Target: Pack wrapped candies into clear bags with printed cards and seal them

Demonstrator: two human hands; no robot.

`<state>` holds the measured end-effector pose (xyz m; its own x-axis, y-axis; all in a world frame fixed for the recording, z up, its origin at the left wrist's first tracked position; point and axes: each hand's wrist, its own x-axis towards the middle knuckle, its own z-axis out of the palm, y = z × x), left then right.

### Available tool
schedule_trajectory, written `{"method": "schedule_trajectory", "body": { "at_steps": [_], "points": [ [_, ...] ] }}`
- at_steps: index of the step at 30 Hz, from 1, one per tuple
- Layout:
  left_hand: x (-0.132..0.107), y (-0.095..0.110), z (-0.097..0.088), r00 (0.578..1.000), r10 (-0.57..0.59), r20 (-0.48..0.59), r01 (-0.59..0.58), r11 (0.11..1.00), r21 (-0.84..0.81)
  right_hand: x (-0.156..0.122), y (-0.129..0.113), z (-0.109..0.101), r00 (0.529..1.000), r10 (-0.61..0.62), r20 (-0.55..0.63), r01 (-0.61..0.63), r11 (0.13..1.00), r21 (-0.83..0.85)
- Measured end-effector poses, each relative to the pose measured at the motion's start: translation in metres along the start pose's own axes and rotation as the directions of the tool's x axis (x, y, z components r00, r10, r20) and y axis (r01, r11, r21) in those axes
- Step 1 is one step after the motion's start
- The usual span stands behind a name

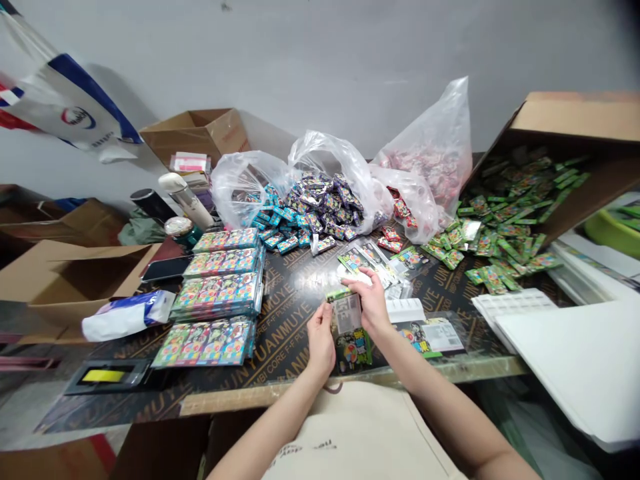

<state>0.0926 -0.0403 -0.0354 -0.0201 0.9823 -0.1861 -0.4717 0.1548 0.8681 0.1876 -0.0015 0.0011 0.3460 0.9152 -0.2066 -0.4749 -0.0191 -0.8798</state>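
Observation:
In the head view, my left hand point(321, 339) pinches the left edge of a clear plastic packet point(347, 315) with a printed label. My right hand point(371, 301) grips the same packet by its right side, its fingers curled near the top. Below, by the table's front edge, lies a dark printed card point(354, 350), partly overlapped by the packet. To the right of my right forearm are more flat printed packets point(434, 335). Beyond my hands, further flat packets point(371, 261) overlap one another.
Stacks of printed multi-packs point(213, 293) stand at left. Plastic bags spill blue point(287, 230), purple point(325, 200) and red point(393, 235) small boxes at the back. A tipped carton point(575, 123) holds green boxes point(500, 237). White sheets point(575, 360) lie right; bottles point(186, 200) stand left.

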Motion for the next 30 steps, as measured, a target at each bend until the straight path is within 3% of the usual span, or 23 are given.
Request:
{"method": "schedule_trajectory", "body": {
  "at_steps": [4, 9, 12, 14, 16, 18, 22, 25, 27, 30],
  "points": [
    [0.006, 0.012, 0.005, 0.988, -0.138, -0.067, 0.125, 0.977, -0.171, -0.009, -0.003, -0.007, 0.999, 0.028, 0.023, -0.029, 0.999, 0.045],
    [0.022, 0.033, 0.004, 0.976, -0.215, 0.047, 0.218, 0.971, -0.101, -0.008, -0.010, -0.020, 0.972, 0.169, 0.163, -0.187, 0.977, 0.103],
    [0.021, 0.045, 0.002, 0.993, -0.015, 0.114, -0.002, 0.990, 0.143, -0.006, -0.011, -0.031, 0.953, 0.170, 0.251, -0.180, 0.983, 0.018],
    [0.018, 0.051, 0.000, 0.968, 0.155, 0.195, -0.214, 0.919, 0.330, -0.007, -0.010, -0.037, 0.961, 0.081, 0.266, -0.070, 0.996, -0.049],
    [0.018, 0.056, -0.001, 0.937, 0.213, 0.276, -0.322, 0.833, 0.450, -0.009, -0.010, -0.043, 0.966, -0.030, 0.257, 0.063, 0.991, -0.121],
    [0.021, 0.059, -0.002, 0.939, 0.180, 0.294, -0.313, 0.802, 0.509, -0.010, -0.010, -0.046, 0.966, -0.102, 0.238, 0.151, 0.968, -0.199],
    [0.032, 0.063, 0.000, 0.960, 0.042, 0.277, -0.199, 0.800, 0.566, -0.007, -0.014, -0.050, 0.954, -0.135, 0.268, 0.221, 0.920, -0.325],
    [0.034, 0.067, 0.002, 0.946, 0.034, 0.323, -0.235, 0.758, 0.608, -0.005, -0.017, -0.053, 0.932, -0.153, 0.327, 0.275, 0.888, -0.369],
    [0.030, 0.069, 0.002, 0.905, 0.107, 0.412, -0.372, 0.671, 0.642, -0.007, -0.018, -0.054, 0.918, -0.177, 0.354, 0.319, 0.861, -0.397],
    [0.024, 0.069, -0.001, 0.759, 0.242, 0.604, -0.639, 0.456, 0.619, -0.013, -0.017, -0.057, 0.885, -0.236, 0.401, 0.406, 0.813, -0.417]
  ]
}}
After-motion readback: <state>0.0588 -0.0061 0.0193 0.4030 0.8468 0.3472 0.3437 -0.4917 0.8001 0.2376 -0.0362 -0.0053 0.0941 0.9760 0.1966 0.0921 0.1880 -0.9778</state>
